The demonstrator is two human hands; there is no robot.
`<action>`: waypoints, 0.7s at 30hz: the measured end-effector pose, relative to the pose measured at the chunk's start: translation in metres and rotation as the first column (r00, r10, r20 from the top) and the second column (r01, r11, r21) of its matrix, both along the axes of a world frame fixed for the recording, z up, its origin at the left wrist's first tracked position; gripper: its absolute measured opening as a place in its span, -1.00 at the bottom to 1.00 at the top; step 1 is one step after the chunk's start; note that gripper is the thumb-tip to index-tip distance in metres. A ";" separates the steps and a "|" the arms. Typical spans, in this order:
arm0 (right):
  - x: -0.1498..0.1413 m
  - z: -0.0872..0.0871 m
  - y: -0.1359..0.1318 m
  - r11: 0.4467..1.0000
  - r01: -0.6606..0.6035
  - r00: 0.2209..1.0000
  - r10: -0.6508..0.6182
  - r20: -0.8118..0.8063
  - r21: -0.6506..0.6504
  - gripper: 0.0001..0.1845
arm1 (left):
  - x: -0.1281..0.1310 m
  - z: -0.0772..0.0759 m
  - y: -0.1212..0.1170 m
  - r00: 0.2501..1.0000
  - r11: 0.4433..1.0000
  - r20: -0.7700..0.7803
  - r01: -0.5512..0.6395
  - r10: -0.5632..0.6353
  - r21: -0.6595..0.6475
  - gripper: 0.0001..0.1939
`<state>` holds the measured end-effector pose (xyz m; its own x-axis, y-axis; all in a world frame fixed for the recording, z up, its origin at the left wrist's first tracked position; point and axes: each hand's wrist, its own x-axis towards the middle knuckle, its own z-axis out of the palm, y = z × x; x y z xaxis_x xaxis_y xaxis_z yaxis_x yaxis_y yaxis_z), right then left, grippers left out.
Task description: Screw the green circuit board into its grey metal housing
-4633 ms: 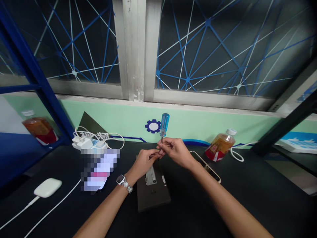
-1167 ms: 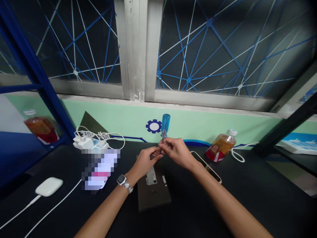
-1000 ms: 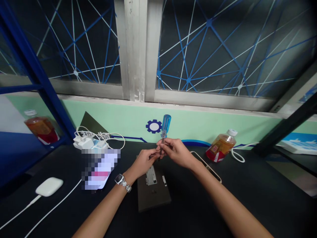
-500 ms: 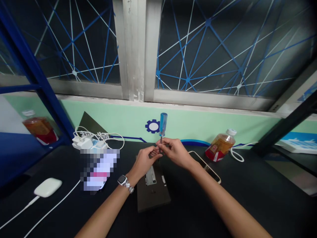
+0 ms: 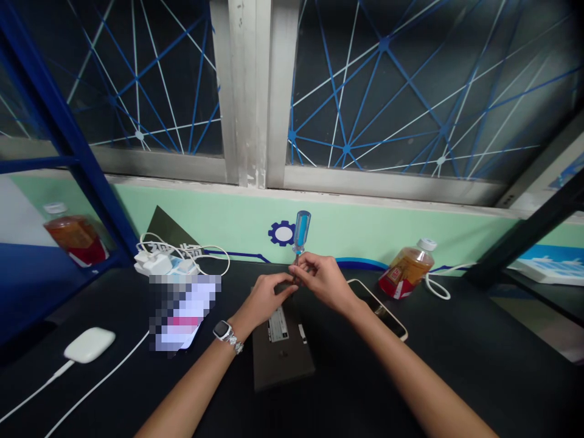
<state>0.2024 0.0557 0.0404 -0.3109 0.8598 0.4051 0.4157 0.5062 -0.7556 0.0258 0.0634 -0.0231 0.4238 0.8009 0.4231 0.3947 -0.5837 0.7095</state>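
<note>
Blue-handled screwdriver [image 5: 302, 232] stands upright at frame center, its shaft [image 5: 295, 260] pinched between right hand [image 5: 325, 283] fingers; left hand [image 5: 267, 298] fingers curl closed against it.
</note>
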 end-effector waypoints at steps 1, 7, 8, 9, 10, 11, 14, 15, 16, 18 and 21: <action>0.000 0.001 -0.001 1.000 -0.002 1.000 0.002 0.023 0.018 -0.80 | -0.002 -0.001 0.000 0.999 0.999 -0.052 0.002 0.000 0.038 -0.72; 0.001 0.003 -0.003 0.996 -0.077 0.996 0.079 0.036 -0.040 -0.75 | -0.006 -0.006 -0.004 0.916 0.979 -0.402 0.091 -0.012 0.180 -0.54; 0.001 0.003 -0.003 0.995 -0.091 0.995 0.093 0.035 -0.052 -0.75 | -0.005 -0.007 -0.004 0.902 0.978 -0.431 0.085 0.006 0.192 -0.60; 0.001 0.002 -0.003 0.993 -0.099 0.994 0.101 0.039 -0.058 -0.76 | -0.004 -0.008 -0.005 0.892 0.976 -0.452 0.076 0.025 0.202 -0.65; 0.001 0.002 -0.003 0.993 -0.103 0.993 0.106 0.044 -0.060 -0.76 | -0.003 -0.008 -0.005 0.882 0.976 -0.469 0.066 0.041 0.209 -0.70; 0.001 0.001 -0.004 0.993 -0.106 0.993 0.108 0.045 -0.061 -0.76 | -0.002 -0.008 -0.005 0.874 0.975 -0.483 0.056 0.055 0.213 -0.72; 0.001 -0.001 -0.003 0.995 -0.085 0.996 0.086 0.026 -0.046 -0.76 | 0.002 -0.006 -0.006 0.851 0.979 -0.517 0.019 0.091 0.203 -0.77; 0.000 -0.002 -0.003 0.997 -0.065 0.998 0.066 0.011 -0.037 -0.77 | 0.003 -0.006 -0.006 0.846 0.981 -0.524 0.010 0.094 0.192 -0.77; -0.001 -0.003 -0.003 0.999 -0.039 0.999 0.039 -0.012 -0.033 -0.78 | 0.003 -0.005 -0.006 0.845 0.983 -0.527 0.004 0.095 0.182 -0.77; -0.002 -0.006 -0.002 0.999 0.019 0.997 -0.022 -0.076 -0.032 -0.80 | 0.004 -0.003 -0.006 0.847 0.987 -0.525 0.002 0.084 0.161 -0.75; -0.003 -0.008 -0.001 0.997 0.065 0.989 -0.071 -0.132 -0.042 -0.75 | 0.004 -0.002 -0.006 0.854 0.991 -0.515 0.006 0.066 0.136 -0.73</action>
